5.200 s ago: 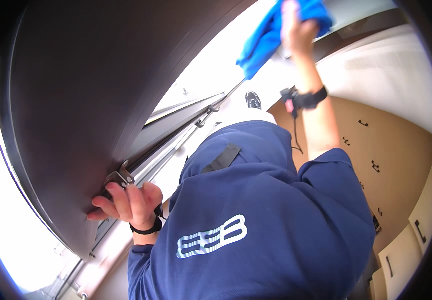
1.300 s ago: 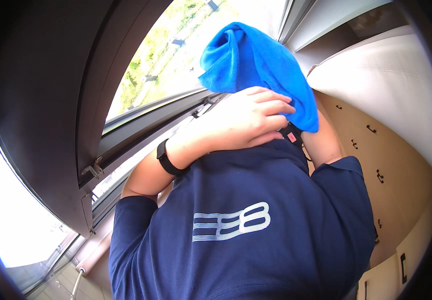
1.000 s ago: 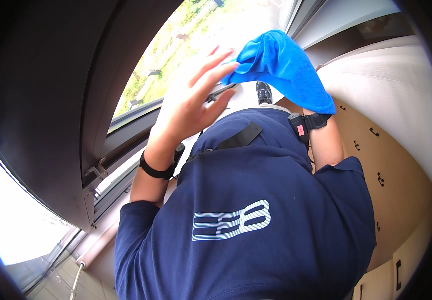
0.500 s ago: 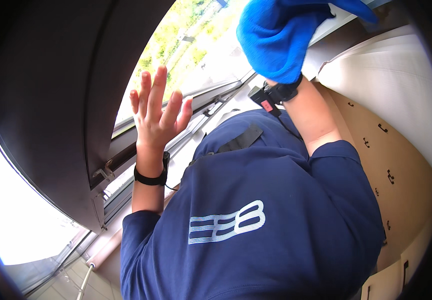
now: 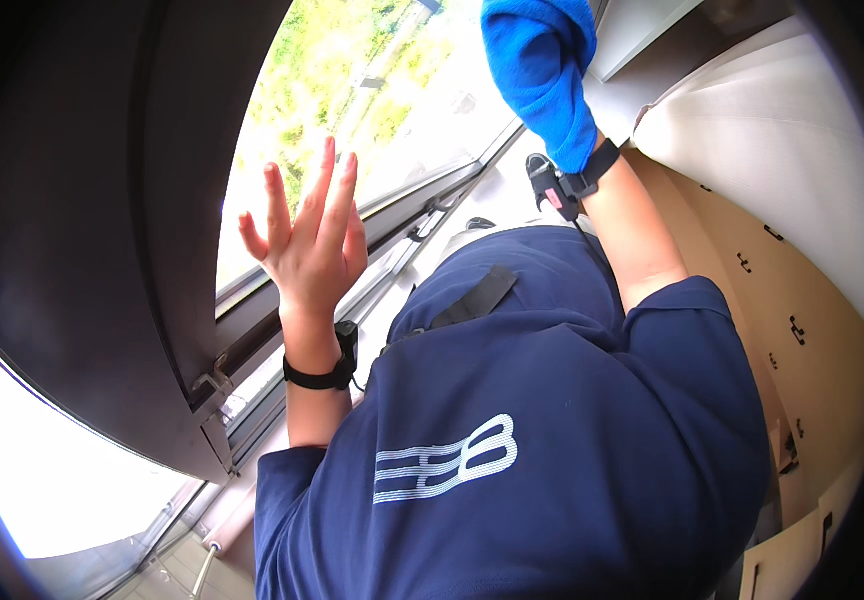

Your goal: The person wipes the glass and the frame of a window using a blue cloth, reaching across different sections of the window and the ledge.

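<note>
My left hand (image 5: pixel 314 255) is raised in front of the bright window (image 5: pixel 392 130), its fingers spread and nothing in them. Whether its fingers touch the glass I cannot tell. A blue cloth (image 5: pixel 544 75) is wrapped over my right hand (image 5: pixel 602 143) and hides its fingers; only skin near the wrist shows. The cloth is bunched and moves with that hand, up at the top edge beside the window. On each wrist sits a black strap with a small device.
A dark window sash (image 5: pixel 62 230) stands at the left, with a metal latch (image 5: pixel 214 378) on its edge. The lower window frame (image 5: pixel 402 225) runs diagonally behind my arms. To the right are a white fabric cover (image 5: pixel 742 110) and a beige patterned surface (image 5: pixel 752 290).
My right hand has moved slightly up, and the blue cloth has shifted and hangs narrower. My left hand has turned a little, its fingers spread differently.
</note>
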`<state>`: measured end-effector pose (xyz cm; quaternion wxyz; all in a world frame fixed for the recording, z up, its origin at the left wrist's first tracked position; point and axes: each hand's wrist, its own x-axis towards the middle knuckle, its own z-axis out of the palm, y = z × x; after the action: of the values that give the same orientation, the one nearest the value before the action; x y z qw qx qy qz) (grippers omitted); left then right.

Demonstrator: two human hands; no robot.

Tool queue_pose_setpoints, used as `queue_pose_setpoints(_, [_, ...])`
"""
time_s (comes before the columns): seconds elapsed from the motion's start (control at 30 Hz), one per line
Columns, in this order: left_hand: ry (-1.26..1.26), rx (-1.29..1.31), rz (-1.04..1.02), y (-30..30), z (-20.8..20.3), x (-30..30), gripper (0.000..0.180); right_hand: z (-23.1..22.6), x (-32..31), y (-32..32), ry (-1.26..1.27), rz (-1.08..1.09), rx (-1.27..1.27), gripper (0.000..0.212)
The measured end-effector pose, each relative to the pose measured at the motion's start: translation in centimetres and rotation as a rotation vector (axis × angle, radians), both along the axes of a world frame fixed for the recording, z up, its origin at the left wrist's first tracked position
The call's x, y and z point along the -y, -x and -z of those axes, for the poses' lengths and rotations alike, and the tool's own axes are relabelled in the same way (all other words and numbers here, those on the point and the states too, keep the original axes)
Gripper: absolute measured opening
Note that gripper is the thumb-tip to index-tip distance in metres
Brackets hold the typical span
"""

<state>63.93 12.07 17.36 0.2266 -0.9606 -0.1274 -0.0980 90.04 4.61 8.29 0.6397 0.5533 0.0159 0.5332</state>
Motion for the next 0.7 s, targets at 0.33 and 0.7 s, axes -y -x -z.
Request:
queue_pose_setpoints(0.33, [0.474, 0.137, 0.157, 1.3, -4.3, 1.3, 0.025, 2.6, -1.4, 9.8, -0.786, -1.446, -1.34, 0.063])
queue_pose_setpoints(0.7, [0.251, 0.016, 0.07, 4.1, -3.3, 2.0, 0.035, 0.6, 2.2, 14.2, -0.934, -1.716, -2.651, 0.049])
